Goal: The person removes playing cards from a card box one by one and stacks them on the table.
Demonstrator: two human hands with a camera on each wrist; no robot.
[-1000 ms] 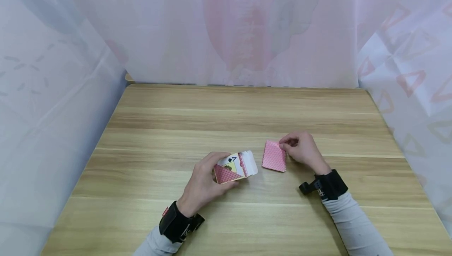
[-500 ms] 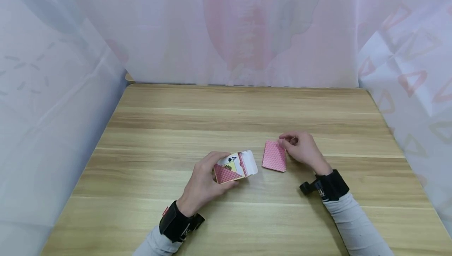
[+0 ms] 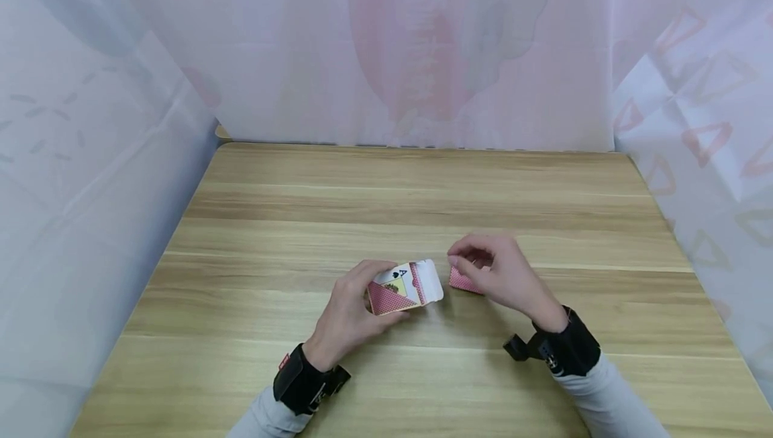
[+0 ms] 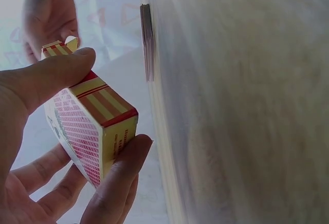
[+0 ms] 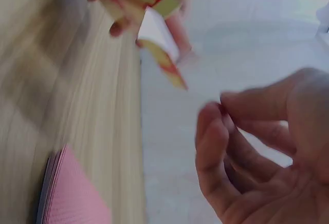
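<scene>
Pale wood grain runs across the table [image 3: 423,190], which is walled on three sides by thin, patterned white sheeting [image 3: 90,156]. Near the front middle of it sit the two hands, close together. The left hand [image 3: 347,314] grips an open card box [image 3: 403,287] between thumb and curled fingers — the left wrist view shows the thumb [image 4: 46,80] on one long side and fingertips under the other, the box lifted off the wood with its white flap pointing right. Just beside that flap hovers the right hand [image 3: 498,274], fingers loosely curled and holding nothing, as the right wrist view shows. Under and behind it lies a red-backed stack of cards [image 3: 464,282] — flat on the table, partly hidden by the fingers.
</scene>
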